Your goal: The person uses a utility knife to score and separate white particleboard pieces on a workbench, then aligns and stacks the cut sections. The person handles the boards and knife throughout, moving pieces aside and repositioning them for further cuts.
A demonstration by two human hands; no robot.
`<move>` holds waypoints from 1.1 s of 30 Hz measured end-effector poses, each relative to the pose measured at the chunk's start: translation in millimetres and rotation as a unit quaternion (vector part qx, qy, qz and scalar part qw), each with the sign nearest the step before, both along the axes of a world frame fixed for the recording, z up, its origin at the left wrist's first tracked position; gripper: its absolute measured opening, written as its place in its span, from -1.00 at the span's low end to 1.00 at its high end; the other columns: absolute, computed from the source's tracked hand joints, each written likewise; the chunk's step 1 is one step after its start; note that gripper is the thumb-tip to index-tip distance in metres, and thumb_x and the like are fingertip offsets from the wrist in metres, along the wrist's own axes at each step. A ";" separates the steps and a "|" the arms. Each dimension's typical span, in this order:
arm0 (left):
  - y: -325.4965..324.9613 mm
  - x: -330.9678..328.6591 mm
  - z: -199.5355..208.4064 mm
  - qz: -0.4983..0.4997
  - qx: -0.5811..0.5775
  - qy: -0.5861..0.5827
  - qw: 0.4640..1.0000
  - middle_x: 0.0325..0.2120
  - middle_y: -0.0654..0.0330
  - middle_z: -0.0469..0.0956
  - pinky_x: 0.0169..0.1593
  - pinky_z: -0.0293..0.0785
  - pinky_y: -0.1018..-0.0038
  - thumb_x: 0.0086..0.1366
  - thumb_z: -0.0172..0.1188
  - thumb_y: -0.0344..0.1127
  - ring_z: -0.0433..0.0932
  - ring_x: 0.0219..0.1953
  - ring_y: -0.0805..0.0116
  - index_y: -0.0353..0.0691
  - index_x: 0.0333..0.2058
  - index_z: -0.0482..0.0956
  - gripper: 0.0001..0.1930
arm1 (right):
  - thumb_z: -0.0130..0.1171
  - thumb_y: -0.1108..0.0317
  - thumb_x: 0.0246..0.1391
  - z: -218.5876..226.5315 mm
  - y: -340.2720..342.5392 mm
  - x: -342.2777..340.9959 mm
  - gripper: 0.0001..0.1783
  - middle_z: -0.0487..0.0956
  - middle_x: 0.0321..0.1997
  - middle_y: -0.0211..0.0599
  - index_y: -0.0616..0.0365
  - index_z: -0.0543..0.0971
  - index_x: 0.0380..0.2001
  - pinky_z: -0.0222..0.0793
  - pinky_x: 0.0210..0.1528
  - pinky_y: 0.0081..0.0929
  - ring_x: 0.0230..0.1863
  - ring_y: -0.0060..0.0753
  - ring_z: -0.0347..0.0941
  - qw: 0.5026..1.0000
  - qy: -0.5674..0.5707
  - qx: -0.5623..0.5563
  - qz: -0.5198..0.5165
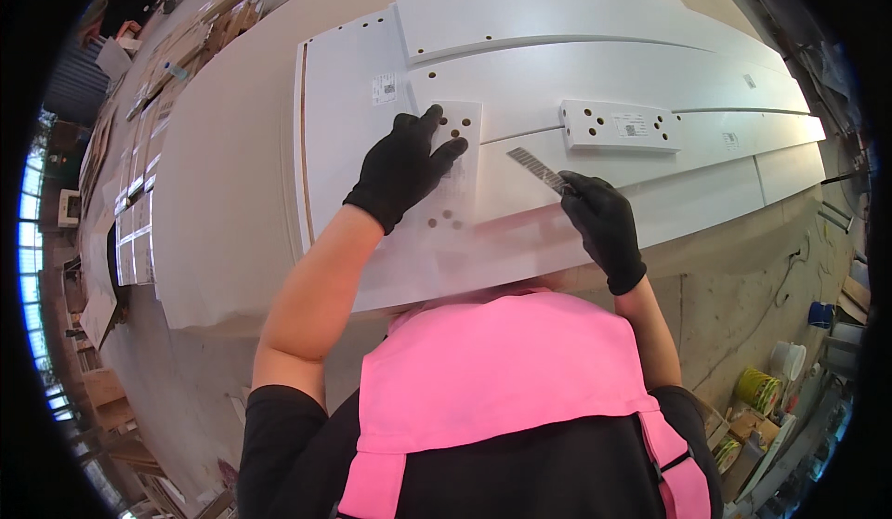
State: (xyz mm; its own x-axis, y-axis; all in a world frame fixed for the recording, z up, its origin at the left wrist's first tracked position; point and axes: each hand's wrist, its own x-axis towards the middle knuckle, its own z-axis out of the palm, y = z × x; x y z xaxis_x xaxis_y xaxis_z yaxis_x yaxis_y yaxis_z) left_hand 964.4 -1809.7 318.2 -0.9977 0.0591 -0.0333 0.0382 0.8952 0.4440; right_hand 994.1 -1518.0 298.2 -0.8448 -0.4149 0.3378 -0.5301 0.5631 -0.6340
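My left hand [398,168], in a black glove, holds a small white board [469,170] by its left side, with the thumb resting on its face. That board has several round holes at both ends and lies on larger white panels [344,147]. Black-gloved too, my right hand [602,224] is closed on one end of a flat grey, striped strip like a file [534,168]. The strip's free end points up and left, toward the small board but apart from it. My glove hides part of the board's left edge.
A second small white board [621,127] with holes and a label lies to the right on overlapping long panels [557,17]. Brown cardboard [223,147] covers the table beneath. Wrapped stacks [139,212] stand at left; spools [757,389] and a blue container [820,315] are at lower right.
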 end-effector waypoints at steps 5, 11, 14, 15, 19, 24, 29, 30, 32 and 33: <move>-18.2 0.6 -2.6 -0.144 -0.048 0.119 0.981 0.14 0.07 0.39 0.09 0.42 0.24 0.14 0.01 -0.53 0.50 0.04 0.08 0.02 0.16 0.43 -0.43 | 0.13 0.50 0.04 0.6 -2.2 0.0 -0.89 0.62 -0.21 -0.16 0.20 0.59 -0.33 0.47 -0.30 -0.32 -0.29 -0.15 0.52 0.996 -0.060 0.070 0.004; 2.7 -1.4 -14.4 -0.348 -0.111 0.189 0.911 0.15 0.20 0.44 0.14 0.34 0.25 0.06 0.04 -0.51 0.41 0.13 0.16 0.03 0.04 0.55 -0.48 | 0.14 0.48 0.06 3.1 -6.3 -0.8 -0.81 0.60 -0.32 -0.20 0.17 0.60 -0.22 0.44 -0.32 -0.36 -0.34 -0.22 0.50 0.998 0.036 0.052 0.007; 18.4 -11.8 -24.6 -0.189 -0.128 0.193 0.954 0.11 0.19 0.47 0.06 0.37 0.26 0.06 0.09 -0.44 0.45 0.03 0.14 -0.06 0.00 0.56 -0.55 | 0.15 0.48 0.06 4.6 -3.8 4.4 -0.69 0.58 -0.36 -0.20 0.14 0.59 -0.08 0.43 -0.33 -0.41 -0.40 -0.26 0.50 0.999 0.007 0.033 -0.036; 21.4 -14.6 -26.9 -0.179 -0.122 0.199 0.956 0.09 0.18 0.48 0.04 0.38 0.26 0.06 0.11 -0.42 0.45 0.00 0.13 -0.08 -0.02 0.56 -0.56 | 0.15 0.46 0.06 5.1 -1.7 8.0 -0.74 0.59 -0.38 -0.25 0.10 0.61 -0.13 0.44 -0.37 -0.39 -0.39 -0.27 0.51 0.998 0.002 0.042 -0.051; 24.7 -19.3 -29.8 -0.155 -0.111 0.199 0.961 0.03 0.18 0.51 0.00 0.39 0.25 0.08 0.12 -0.41 0.46 -0.05 0.12 -0.10 -0.07 0.58 -0.63 | 0.16 0.41 0.06 5.6 5.0 15.7 -0.74 0.56 -0.45 -0.33 0.03 0.61 -0.14 0.43 -0.44 -0.36 -0.49 -0.26 0.50 0.993 -0.077 0.048 -0.076; 24.3 -17.1 -30.8 -0.153 -0.081 0.236 0.956 -0.08 0.18 0.56 -0.01 0.39 0.24 0.12 0.11 -0.42 0.47 -0.09 0.11 -0.10 -0.12 0.59 -0.69 | 0.13 0.40 0.03 1.4 -8.5 20.2 -0.65 0.47 -0.54 -0.33 -0.03 0.55 -0.05 0.36 -0.54 -0.26 -0.57 -0.21 0.45 0.990 0.038 0.134 -0.034; 23.7 -18.5 -36.2 -0.155 -0.070 0.250 0.953 -0.09 0.17 0.56 -0.03 0.39 0.24 0.13 0.12 -0.43 0.48 -0.12 0.11 -0.11 -0.13 0.59 -0.70 | 0.12 0.37 0.03 1.3 -23.2 32.3 -0.62 0.47 -0.54 -0.35 -0.06 0.50 -0.02 0.39 -0.53 -0.26 -0.55 -0.22 0.46 0.985 0.054 0.161 -0.010; 23.5 -18.6 -37.0 -0.154 -0.071 0.249 0.953 -0.09 0.17 0.56 -0.04 0.39 0.24 0.13 0.12 -0.43 0.48 -0.12 0.11 -0.11 -0.13 0.59 -0.71 | 0.12 0.37 0.02 1.7 -24.3 33.6 -0.62 0.46 -0.54 -0.35 -0.06 0.50 -0.02 0.39 -0.53 -0.26 -0.55 -0.22 0.46 0.985 0.038 0.166 -0.020; 23.6 -17.9 -37.7 -0.154 -0.067 0.256 0.952 -0.10 0.17 0.56 -0.04 0.39 0.25 0.13 0.11 -0.43 0.48 -0.13 0.12 -0.11 -0.14 0.59 -0.71 | 0.12 0.37 0.03 2.0 -26.2 36.6 -0.62 0.46 -0.54 -0.35 -0.06 0.49 -0.02 0.39 -0.53 -0.27 -0.55 -0.23 0.46 0.984 0.034 0.174 -0.028; 23.8 -17.0 -37.4 -0.154 -0.061 0.263 0.951 -0.10 0.17 0.56 -0.04 0.39 0.25 0.13 0.11 -0.42 0.48 -0.12 0.12 -0.11 -0.14 0.59 -0.71 | 0.11 0.37 0.03 2.1 -27.2 39.0 -0.62 0.46 -0.54 -0.35 -0.06 0.49 -0.02 0.39 -0.53 -0.27 -0.54 -0.23 0.47 0.983 0.046 0.175 -0.025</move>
